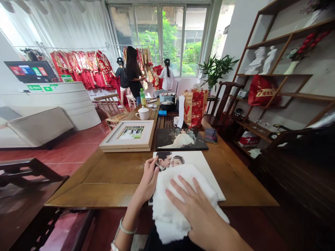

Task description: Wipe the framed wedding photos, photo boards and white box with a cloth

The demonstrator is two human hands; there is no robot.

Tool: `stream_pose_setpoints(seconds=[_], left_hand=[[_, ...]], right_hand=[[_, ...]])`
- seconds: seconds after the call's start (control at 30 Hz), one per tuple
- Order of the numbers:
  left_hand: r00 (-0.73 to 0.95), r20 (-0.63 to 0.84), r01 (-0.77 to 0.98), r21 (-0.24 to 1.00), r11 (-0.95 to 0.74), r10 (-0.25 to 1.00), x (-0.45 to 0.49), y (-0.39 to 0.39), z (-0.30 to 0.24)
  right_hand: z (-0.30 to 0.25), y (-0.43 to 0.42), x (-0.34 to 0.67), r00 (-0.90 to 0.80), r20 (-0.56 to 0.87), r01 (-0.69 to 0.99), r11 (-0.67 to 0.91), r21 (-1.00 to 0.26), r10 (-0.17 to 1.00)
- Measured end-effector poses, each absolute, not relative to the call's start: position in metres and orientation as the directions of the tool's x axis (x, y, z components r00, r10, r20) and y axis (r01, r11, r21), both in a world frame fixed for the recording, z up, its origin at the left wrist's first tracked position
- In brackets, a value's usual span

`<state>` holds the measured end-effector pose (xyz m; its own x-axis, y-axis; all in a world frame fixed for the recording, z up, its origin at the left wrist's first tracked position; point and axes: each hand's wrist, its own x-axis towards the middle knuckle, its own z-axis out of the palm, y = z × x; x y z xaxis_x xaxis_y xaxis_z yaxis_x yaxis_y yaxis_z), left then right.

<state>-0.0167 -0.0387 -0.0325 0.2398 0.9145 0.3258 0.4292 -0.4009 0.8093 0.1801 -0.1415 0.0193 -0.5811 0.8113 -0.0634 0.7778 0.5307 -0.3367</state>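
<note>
A white photo print [201, 164] of a couple lies at the near edge of the wooden table [112, 177]. My right hand [195, 205] lies flat, fingers spread, on a white cloth [170, 202] that covers the print's lower half. My left hand [149, 179] rests open against the print's left edge, fingers stretched along it. A bracelet sits on my left wrist.
Behind the print lie a dark wedding photo [180, 139] and a stacked light wooden frame [128, 136]. Farther back stand a white teapot [143, 113], a green bottle [142, 97] and a red gift bag [195, 106]. Three people [134, 75] stand by racks of red garments. Wooden shelves [274, 94] line the right wall.
</note>
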Motion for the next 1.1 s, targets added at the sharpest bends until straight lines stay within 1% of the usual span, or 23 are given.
stream_pose_setpoints(seconds=[0.13, 0.23, 0.33, 0.43, 0.53, 0.7, 0.77, 0.9, 1.03, 1.1], left_hand=[[0.283, 0.287, 0.419, 0.821, -0.387, 0.915, -0.017, -0.041, -0.030], [0.319, 0.242, 0.437, 0.821, -0.368, 0.917, -0.018, -0.043, -0.029], [0.308, 0.234, 0.439, 0.825, -0.356, 0.922, -0.019, -0.044, -0.029], [0.305, 0.219, 0.431, 0.836, -0.339, 0.927, -0.019, -0.044, -0.028], [0.313, 0.193, 0.420, 0.850, -0.318, 0.930, -0.020, -0.044, -0.028], [0.330, 0.234, 0.400, 0.843, -0.360, 0.915, -0.020, -0.041, -0.031], [0.331, 0.249, 0.410, 0.831, -0.376, 0.910, -0.020, -0.040, -0.034], [0.334, 0.241, 0.446, 0.811, -0.378, 0.911, -0.020, -0.039, -0.035], [0.344, 0.240, 0.450, 0.807, -0.383, 0.908, -0.020, -0.039, -0.034], [0.346, 0.246, 0.444, 0.807, -0.389, 0.905, -0.021, -0.039, -0.035]], right_hand=[[0.017, -0.140, 0.174, -0.557, -0.090, 0.794, 0.497, -0.352, 0.826], [0.018, -0.118, 0.167, -0.457, -0.062, 0.857, 0.420, -0.298, 0.887], [0.025, -0.094, 0.157, -0.360, -0.068, 0.914, 0.337, -0.227, 0.931], [0.027, -0.092, 0.147, -0.343, -0.051, 0.923, 0.326, -0.202, 0.938], [0.020, -0.115, 0.143, -0.381, -0.062, 0.903, 0.357, -0.237, 0.922], [0.014, -0.152, 0.164, -0.516, -0.170, 0.824, 0.433, -0.366, 0.839], [0.019, -0.150, 0.176, -0.501, -0.184, 0.831, 0.410, -0.376, 0.846], [0.028, -0.107, 0.190, -0.351, -0.133, 0.903, 0.297, -0.310, 0.927], [0.029, -0.049, 0.185, -0.325, -0.078, 0.915, 0.292, -0.279, 0.943], [0.028, -0.036, 0.177, -0.302, -0.043, 0.925, 0.282, -0.253, 0.952]])
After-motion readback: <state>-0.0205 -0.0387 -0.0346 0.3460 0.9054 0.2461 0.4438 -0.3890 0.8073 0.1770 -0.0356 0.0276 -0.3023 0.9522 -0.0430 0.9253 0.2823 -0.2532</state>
